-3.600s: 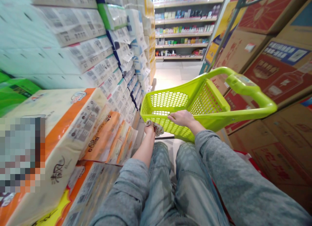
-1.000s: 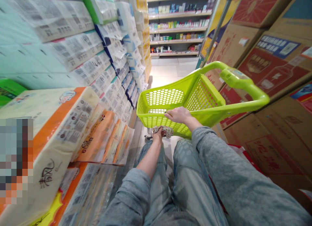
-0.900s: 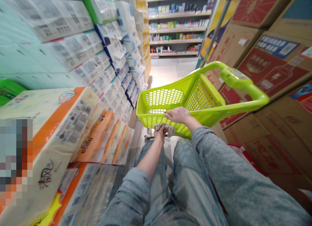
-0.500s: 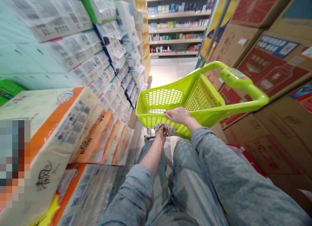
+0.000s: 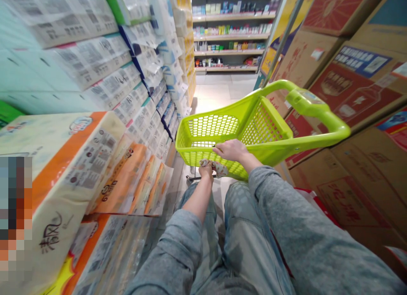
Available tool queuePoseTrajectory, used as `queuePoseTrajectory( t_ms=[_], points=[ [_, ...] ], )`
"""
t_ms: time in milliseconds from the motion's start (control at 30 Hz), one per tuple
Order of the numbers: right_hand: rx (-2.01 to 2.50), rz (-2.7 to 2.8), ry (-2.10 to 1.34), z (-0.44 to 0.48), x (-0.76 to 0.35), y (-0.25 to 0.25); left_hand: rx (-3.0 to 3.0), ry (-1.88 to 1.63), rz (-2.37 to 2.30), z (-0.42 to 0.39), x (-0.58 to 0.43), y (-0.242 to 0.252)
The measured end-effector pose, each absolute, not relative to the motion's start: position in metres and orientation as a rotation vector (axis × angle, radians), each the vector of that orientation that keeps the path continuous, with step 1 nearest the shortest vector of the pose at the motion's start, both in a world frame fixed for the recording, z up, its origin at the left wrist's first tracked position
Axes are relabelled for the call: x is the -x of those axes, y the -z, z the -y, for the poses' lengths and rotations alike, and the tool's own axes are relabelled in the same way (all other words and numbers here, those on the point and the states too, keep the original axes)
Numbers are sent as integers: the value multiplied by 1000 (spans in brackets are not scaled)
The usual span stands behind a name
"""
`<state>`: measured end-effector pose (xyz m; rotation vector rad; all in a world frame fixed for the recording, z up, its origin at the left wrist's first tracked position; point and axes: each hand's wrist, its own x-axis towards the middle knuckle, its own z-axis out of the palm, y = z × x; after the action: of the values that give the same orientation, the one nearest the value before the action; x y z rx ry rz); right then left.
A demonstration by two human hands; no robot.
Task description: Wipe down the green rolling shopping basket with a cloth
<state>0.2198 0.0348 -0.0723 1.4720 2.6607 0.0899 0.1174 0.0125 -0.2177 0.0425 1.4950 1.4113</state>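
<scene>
A lime-green plastic shopping cart with lattice sides stands askew in front of my knees, its handle toward the right. My right hand is closed over the near top rim of its basket; a small dark bit shows at the fingertips, too small to name. Lower down, outside the basket wall, my left hand is closed on a white patterned cloth. The cloth hangs beside the lattice, partly covered by my fingers. Through the lattice the basket's inside shows no goods that I can make out.
Stacked tissue packs line the left side, with a large orange-and-cream pack jutting close. Cardboard boxes are piled on the right. Ahead, beyond the tiled floor, stand shelves of small bottles and boxes.
My left hand has shifted slightly left and up with the cloth, which now stretches out more to the right. My right hand stays on the rim, and the cart has barely moved.
</scene>
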Motion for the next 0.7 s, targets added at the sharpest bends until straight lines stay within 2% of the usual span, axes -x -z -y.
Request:
queuePoseTrajectory(
  t_ms=[333,700],
  points=[
    [-1469,-2690,-120,-33,-218,74,-119,-1547,-1479,11,-126,204],
    [-1491,-2666,-97,-30,-216,72,14,-1483,-1602,-17,-132,195]
  ],
)
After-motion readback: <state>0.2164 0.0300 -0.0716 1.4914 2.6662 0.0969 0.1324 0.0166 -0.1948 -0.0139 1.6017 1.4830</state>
